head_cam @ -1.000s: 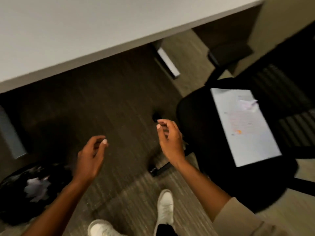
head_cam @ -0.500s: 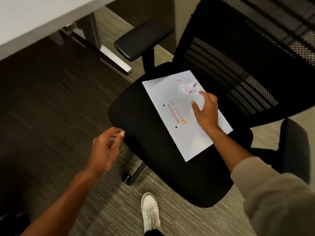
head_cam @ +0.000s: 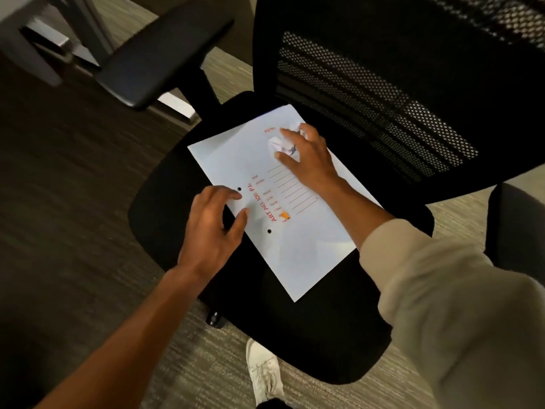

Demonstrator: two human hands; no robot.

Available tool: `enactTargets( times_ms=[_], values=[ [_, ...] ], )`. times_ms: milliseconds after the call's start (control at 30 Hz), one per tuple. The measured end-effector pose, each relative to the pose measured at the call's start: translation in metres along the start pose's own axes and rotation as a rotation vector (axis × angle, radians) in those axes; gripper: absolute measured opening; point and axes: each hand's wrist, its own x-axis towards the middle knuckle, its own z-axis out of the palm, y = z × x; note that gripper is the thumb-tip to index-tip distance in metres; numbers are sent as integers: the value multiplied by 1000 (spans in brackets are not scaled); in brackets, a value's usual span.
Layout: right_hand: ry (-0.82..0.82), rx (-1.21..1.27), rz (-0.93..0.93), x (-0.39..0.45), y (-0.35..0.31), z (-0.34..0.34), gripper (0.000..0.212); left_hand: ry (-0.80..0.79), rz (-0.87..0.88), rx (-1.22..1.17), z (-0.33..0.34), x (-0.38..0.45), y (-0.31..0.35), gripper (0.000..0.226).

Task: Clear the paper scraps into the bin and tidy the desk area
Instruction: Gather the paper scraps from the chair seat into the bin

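You've got a black office chair mid-frame, mesh backrest at its far side, armrest off its left. Desk leg stands beyond that armrest. White shoe on the carpet just below the chair's front edge.

Open room above the front half of the chair seat, approach from the near edge unblocked. Behind the printed sheet, mesh backrest rising close, closing off the far side. Armrest overhanging the seat's far-left corner; second armrest walling the right. Left hand occupying the sheet's left edge, right hand and sleeve lying across its right side. Carpet to the left bare.
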Motion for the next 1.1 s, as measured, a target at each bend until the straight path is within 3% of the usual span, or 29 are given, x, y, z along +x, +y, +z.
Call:
enactTargets(
  times_ms=[267,533,700,900,967,1100],
  values=[
    [239,52,-1,-19,0,10,14,-60,131,183,31,16,23,47],
    [343,276,167,-51,1,2,13,-131,159,251,43,22,25,55],
    [469,307,219,-21,-11,-4,28,-166,152,262,43,23,27,54],
    [220,1,293,7,-9,9,54,-166,138,285,45,22,28,46],
    [176,-72,257,7,-9,14,48,-167,136,301,46,21,28,44],
    [218,28,197,-1,-10,19,22,-156,124,313,48,21,27,41]
  ],
)
